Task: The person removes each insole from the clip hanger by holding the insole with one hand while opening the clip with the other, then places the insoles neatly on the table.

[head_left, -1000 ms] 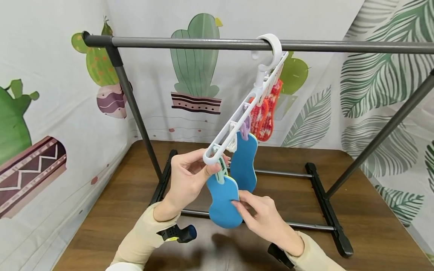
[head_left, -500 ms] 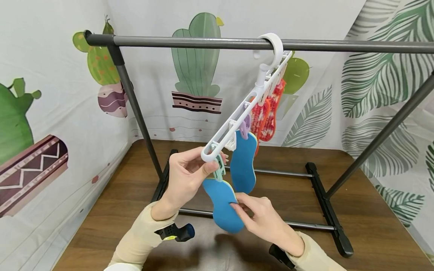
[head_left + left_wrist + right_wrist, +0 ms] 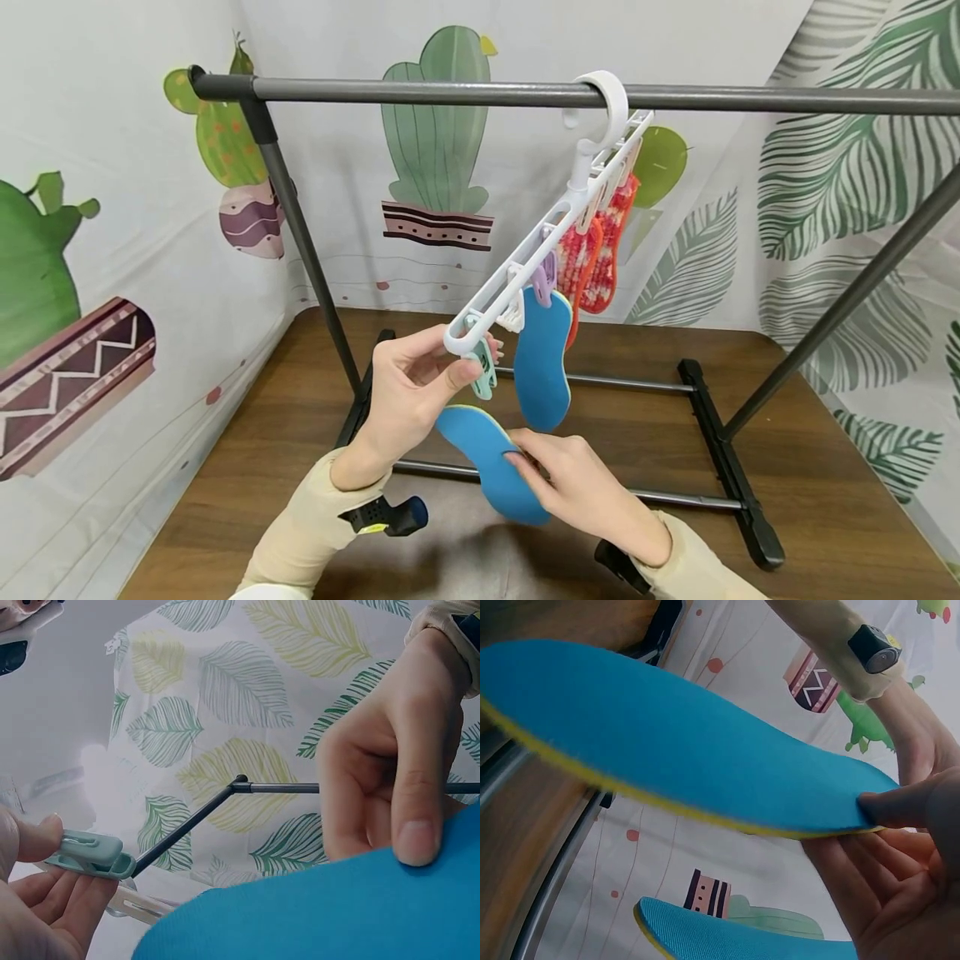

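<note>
My left hand (image 3: 408, 392) pinches a mint-green clothespin (image 3: 483, 368) at the near end of a white clip hanger (image 3: 517, 267). In the left wrist view the same clothespin (image 3: 90, 853) sits between thumb and fingers. Below it, my right hand (image 3: 570, 479) pinches a blue insole (image 3: 491, 467) by its edge, thumb on the blue face. The insole is tilted and apart from the clothespin. Its yellow underside edge shows in the right wrist view, where the insole (image 3: 682, 750) stretches leftward from my fingers. A second blue insole (image 3: 542, 358) hangs from a purple clothespin (image 3: 543, 279).
The hanger's hook loops over a dark metal rail (image 3: 420, 93) on a rack standing on a wooden table (image 3: 825, 417). Red-and-white patterned insoles (image 3: 603, 258) hang toward the hanger's far end. A white clothespin (image 3: 512, 315) hangs beside the green one.
The near blue insole has come out of the green clothespin and moved down, tilting in my right hand. My left hand stays on the clothespin, and the hanger has swung slightly.
</note>
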`<state>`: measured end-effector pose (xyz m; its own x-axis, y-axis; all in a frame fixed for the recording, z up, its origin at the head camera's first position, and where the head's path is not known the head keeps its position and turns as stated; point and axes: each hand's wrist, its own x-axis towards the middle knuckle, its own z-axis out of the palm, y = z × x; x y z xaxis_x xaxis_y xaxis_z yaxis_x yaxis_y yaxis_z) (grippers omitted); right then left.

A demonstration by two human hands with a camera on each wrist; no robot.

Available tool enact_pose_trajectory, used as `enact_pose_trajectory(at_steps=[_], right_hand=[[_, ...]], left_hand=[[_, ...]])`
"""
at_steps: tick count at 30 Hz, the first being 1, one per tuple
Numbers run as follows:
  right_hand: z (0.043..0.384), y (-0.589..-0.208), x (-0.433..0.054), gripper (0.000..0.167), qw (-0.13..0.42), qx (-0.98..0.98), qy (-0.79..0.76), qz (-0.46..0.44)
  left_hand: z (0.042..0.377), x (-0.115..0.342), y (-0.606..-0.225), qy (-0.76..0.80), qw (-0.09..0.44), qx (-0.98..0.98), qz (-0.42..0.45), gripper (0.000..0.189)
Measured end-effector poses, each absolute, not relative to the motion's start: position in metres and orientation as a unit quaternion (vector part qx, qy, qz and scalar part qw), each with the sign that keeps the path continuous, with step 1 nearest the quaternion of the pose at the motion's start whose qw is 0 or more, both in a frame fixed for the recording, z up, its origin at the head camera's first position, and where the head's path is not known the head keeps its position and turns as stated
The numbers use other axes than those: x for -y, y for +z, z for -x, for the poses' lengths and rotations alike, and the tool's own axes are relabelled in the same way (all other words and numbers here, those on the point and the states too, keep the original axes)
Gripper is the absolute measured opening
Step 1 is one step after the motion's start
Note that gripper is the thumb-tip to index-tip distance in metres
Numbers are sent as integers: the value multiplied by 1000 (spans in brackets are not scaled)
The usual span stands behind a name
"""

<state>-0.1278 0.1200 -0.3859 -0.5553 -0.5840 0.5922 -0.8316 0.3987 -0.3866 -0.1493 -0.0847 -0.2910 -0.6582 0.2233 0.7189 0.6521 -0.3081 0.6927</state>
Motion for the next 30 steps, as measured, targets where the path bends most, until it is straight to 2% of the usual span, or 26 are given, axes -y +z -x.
enact_pose_trajectory(at_steps=[3,8,15,30], right_hand=[[129,-387,-119,15,181,825,312,-434],[130,-389,-118,13,173,834,286,-439],[132,-388,-117,12,165,845,250,-444],[131,-389,-114,18,108,885,211,-400]], left_hand=[[149,85,-291,-714,145,569,381,50],[149,87,-293,-718,134,569,376,41],[150,89,-292,-714,136,575,376,59],[149,92,-291,-715,119,582,370,58]])
